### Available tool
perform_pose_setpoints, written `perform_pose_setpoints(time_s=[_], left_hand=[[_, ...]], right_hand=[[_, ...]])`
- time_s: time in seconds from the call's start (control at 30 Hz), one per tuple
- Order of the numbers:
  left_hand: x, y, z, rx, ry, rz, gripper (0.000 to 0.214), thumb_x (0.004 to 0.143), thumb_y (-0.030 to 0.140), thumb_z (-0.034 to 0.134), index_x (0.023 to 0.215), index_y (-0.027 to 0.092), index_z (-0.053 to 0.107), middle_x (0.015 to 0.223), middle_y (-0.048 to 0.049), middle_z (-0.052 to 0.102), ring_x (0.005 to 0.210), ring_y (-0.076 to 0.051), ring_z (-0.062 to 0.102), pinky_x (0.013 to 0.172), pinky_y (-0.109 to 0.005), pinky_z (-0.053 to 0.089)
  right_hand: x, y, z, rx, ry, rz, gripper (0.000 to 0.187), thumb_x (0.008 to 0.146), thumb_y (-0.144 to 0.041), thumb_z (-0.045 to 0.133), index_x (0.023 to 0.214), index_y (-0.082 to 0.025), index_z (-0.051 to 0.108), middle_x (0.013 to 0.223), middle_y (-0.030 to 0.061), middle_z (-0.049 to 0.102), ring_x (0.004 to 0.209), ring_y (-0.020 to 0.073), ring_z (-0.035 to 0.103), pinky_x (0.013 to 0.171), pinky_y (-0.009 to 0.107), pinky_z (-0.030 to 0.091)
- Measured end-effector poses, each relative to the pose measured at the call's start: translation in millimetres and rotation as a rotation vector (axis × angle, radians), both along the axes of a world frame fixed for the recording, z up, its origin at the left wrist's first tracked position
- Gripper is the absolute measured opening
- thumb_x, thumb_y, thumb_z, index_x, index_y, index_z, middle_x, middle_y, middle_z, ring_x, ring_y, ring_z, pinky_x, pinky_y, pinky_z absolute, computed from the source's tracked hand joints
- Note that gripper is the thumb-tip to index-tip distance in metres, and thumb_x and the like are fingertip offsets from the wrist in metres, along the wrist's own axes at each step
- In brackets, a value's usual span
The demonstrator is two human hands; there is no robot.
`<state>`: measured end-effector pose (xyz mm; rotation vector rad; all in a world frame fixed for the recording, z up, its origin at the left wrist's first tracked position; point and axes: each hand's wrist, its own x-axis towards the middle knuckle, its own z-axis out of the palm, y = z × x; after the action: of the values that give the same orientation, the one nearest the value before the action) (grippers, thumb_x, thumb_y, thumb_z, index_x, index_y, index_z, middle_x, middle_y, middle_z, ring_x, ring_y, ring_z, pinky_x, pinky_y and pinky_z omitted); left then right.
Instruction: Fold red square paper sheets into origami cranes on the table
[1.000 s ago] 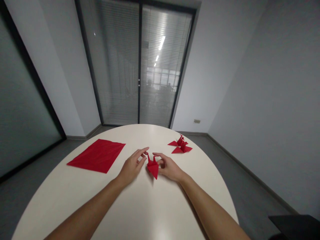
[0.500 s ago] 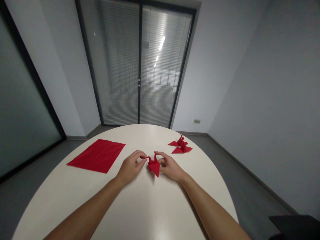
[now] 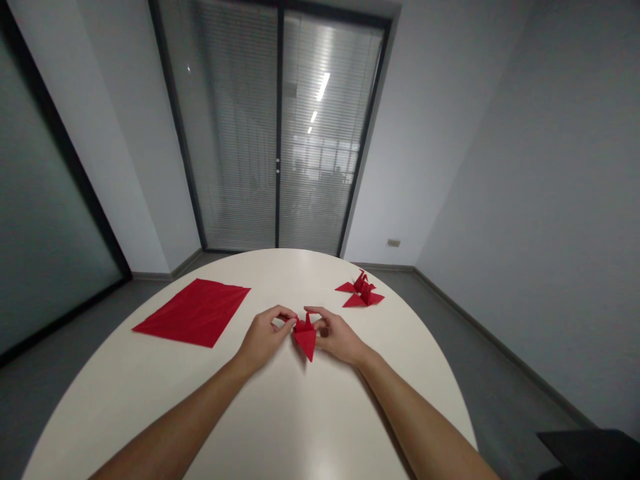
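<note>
A red paper crane [image 3: 305, 339] is held between my two hands over the middle of the table, one pointed wing angled down toward me. My left hand [image 3: 267, 335] pinches the thin folded tip on the crane's left side with thumb and forefinger. On the other side, my right hand [image 3: 336, 335] grips the crane's right end, its forefinger reaching over beside the upright point. Some of the right fingers are hidden behind the paper.
Flat on the round white table [image 3: 250, 427], to the left, lies a creased red paper sheet [image 3: 195, 313]. Finished-looking red paper cranes [image 3: 363, 292] sit close together at the back right. A black chair part [image 3: 590, 450] shows at the lower right.
The crane has tilted, its front wing now pointing a little lower and further left. My left fingers have moved in closer to its body; the right hand has shifted slightly left.
</note>
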<state>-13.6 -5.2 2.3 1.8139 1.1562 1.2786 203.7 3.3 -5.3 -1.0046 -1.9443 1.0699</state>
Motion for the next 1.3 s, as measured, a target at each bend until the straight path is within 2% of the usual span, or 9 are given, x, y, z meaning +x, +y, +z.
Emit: perform_pose_setpoints(time_s=[0.13,0.4,0.73,1.03,1.3], left_hand=[[0.9,0.1,0.5,-0.009,-0.022,-0.006,0.018,0.085,0.033,0.063,0.09,0.02,0.074,0.09,-0.0045,0.075,0.074,-0.018,0.067,0.062,-0.026,0.051],[-0.1,2.6,-0.6,-0.041,-0.058,0.001,0.021,0.083,0.038,0.064,0.089,0.019,0.074,0.088,-0.005,0.076,0.077,-0.02,0.069,0.062,-0.026,0.053],[0.4,-1.0,9.0,-0.072,-0.044,0.014,0.021,0.082,0.04,0.065,0.083,0.02,0.074,0.084,-0.0042,0.076,0.075,-0.02,0.068,0.066,-0.028,0.053],[-0.5,6.6,-2.4,-0.052,-0.103,0.033,0.018,0.078,0.036,0.071,0.085,0.019,0.071,0.083,-0.0044,0.074,0.079,-0.02,0.068,0.071,-0.029,0.053],[1.5,6.3,-2.4,-0.093,-0.142,0.002,0.022,0.078,0.038,0.07,0.087,0.018,0.07,0.083,-0.0052,0.073,0.079,-0.02,0.067,0.072,-0.03,0.052]], right_hand=[[-0.7,0.4,-0.6,-0.004,0.006,0.004,0.066,0.079,-0.033,0.076,0.139,-0.019,0.052,0.085,0.0023,0.075,0.07,0.0157,0.062,0.07,0.028,0.046],[-0.1,1.5,-1.8,0.001,0.01,-0.015,0.066,0.079,-0.033,0.076,0.139,-0.019,0.052,0.084,0.0024,0.075,0.072,0.0167,0.064,0.072,0.029,0.047],[0.2,1.0,-0.7,0.001,0.001,-0.01,0.065,0.078,-0.03,0.076,0.138,-0.019,0.053,0.085,0.0024,0.075,0.072,0.0166,0.064,0.072,0.029,0.047],[-0.2,-0.4,0.7,0.02,-0.032,-0.025,0.064,0.079,-0.03,0.076,0.138,-0.019,0.054,0.081,0.0014,0.074,0.07,0.0162,0.063,0.07,0.028,0.047],[-1.5,0.3,0.3,0.017,-0.029,-0.023,0.064,0.079,-0.03,0.076,0.138,-0.018,0.054,0.082,0.0023,0.075,0.07,0.0158,0.063,0.07,0.028,0.046]])
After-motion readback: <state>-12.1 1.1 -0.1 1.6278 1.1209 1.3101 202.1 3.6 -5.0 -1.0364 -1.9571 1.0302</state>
